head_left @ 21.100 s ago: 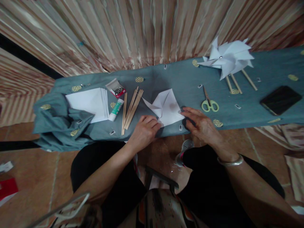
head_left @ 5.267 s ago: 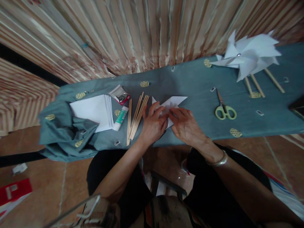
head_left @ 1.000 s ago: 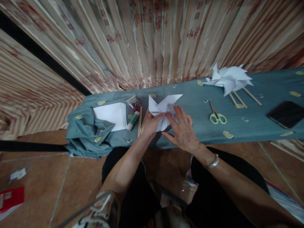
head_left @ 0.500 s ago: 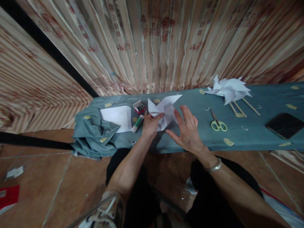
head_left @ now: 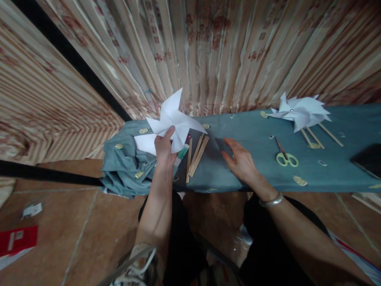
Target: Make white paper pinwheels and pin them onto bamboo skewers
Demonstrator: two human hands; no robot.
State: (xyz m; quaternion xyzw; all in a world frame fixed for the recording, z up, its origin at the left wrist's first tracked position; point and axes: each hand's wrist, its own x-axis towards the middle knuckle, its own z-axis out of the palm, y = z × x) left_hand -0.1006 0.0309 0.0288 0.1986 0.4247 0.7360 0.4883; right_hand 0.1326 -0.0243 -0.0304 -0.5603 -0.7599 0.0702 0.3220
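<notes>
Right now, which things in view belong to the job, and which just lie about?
Likely belonging: paper pinwheel in left hand, paper sheets, glue stick, loose sticks, scissors, mounted pinwheels.

Apparently lying about: dark flat object, red packet and white scrap on floor.

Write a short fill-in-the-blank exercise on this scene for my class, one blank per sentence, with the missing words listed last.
1. The left hand holds a folded pinwheel made of white ____.
2. From the wearer's view, the scissors lie to the ____ of the right hand.
3. The loose sticks lie between the two ____.
4. The number of pinwheel sticks showing below the finished pinwheels is ____.

Missing words: paper; right; hands; three.
</notes>
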